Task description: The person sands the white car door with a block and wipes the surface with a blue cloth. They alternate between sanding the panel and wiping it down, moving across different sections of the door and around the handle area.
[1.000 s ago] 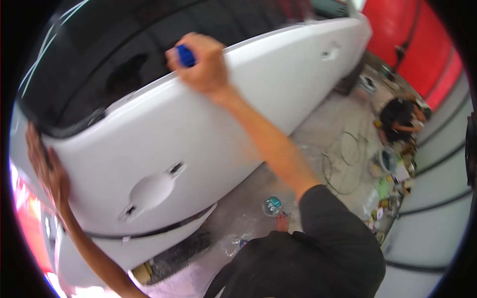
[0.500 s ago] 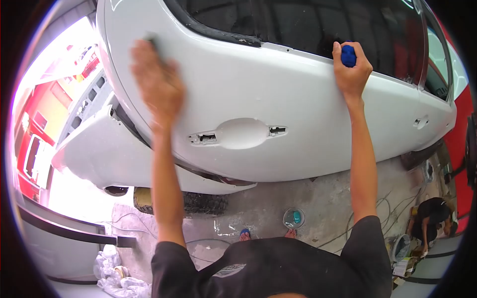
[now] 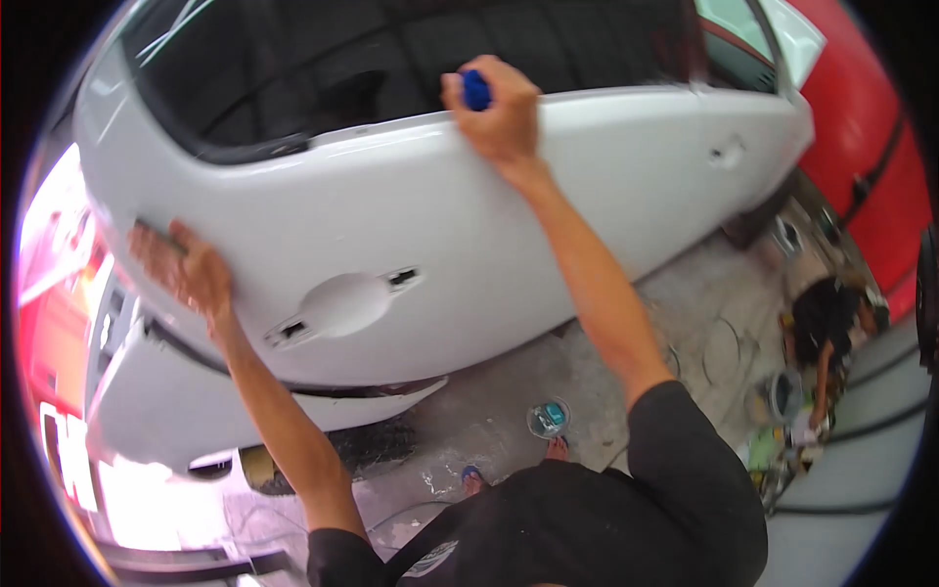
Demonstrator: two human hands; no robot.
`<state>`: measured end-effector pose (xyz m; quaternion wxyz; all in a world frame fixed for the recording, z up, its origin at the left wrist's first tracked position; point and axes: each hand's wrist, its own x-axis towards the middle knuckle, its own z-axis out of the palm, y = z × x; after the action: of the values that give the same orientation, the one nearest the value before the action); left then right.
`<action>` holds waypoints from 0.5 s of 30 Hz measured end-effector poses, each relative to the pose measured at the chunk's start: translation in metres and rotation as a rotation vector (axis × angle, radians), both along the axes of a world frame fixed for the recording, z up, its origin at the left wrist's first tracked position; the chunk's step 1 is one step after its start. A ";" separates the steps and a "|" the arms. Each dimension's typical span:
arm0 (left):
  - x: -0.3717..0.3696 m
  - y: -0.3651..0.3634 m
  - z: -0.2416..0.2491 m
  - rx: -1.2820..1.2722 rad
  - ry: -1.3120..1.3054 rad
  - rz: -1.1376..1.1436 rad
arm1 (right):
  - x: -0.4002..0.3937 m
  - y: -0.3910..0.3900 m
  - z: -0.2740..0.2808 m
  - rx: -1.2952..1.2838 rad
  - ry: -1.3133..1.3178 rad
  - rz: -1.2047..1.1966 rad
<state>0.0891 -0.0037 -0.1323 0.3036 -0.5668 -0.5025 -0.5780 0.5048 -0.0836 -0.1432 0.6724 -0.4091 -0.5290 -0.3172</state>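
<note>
A white car door with a dark window stands before me, its handle recess bare between two cut-outs. My left hand lies against the door's left part, fingers extended over a thin dark piece of sandpaper whose edge shows between thumb and fingers. At the lower edge of the window, my right hand is closed around a blue cloth, bunched up in the fist. Part of the cloth is hidden by the fingers.
A clear bowl with a turquoise item inside stands on the wet floor near my feet. A white body panel and a tyre are at lower left. A crouching person works beside a bucket on the right.
My view has shifted and tilted along the car. My left hand has moved down the panel towards its left edge; my right hand, still gripping the blue cloth, has stayed by the window's lower edge.
</note>
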 end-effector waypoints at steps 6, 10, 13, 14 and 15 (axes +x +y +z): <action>0.101 -0.074 -0.082 -0.060 0.421 -0.144 | 0.001 -0.007 0.000 -0.010 -0.014 -0.004; 0.031 -0.016 -0.017 0.046 0.023 -0.056 | 0.004 -0.008 0.000 -0.024 -0.011 0.013; 0.053 -0.023 -0.029 0.078 -0.049 0.000 | 0.006 -0.002 -0.002 0.013 -0.048 0.055; 0.091 -0.045 -0.043 0.120 0.025 -0.034 | 0.007 -0.004 -0.001 -0.029 -0.056 0.058; 0.119 -0.062 -0.062 0.068 0.150 -0.094 | 0.007 -0.006 0.000 -0.017 -0.071 0.062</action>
<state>0.2079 -0.0659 -0.1948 0.3319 -0.6206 -0.4313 -0.5644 0.5114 -0.0896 -0.1432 0.6591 -0.3868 -0.5679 -0.3059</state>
